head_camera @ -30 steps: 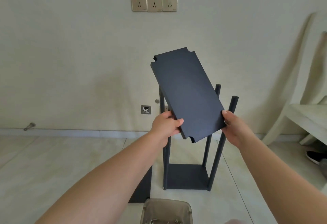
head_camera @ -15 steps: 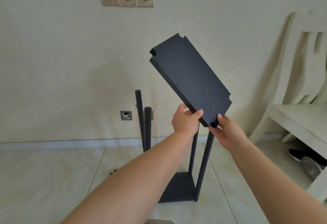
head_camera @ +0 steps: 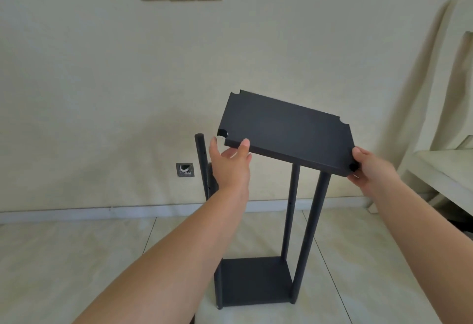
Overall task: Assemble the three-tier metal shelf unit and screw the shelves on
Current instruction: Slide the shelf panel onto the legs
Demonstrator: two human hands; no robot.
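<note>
Head view: a dark metal shelf panel point(head_camera: 286, 131) is held tilted above the upright poles of the shelf frame point(head_camera: 256, 281), its long axis running left to right and sloping down to the right. The left hand point(head_camera: 231, 162) is spread beneath the panel's near-left corner, thumb tip on the edge, loosely supporting. The right hand point(head_camera: 368, 167) is curled round the panel's near-right corner, gripping it just above the right front pole point(head_camera: 311, 234). The corner notches are judged not yet seated on the poles.

The shelf panel point(head_camera: 286, 131) hides two post tops (right-side posts point(head_camera: 311, 234)).
</note>
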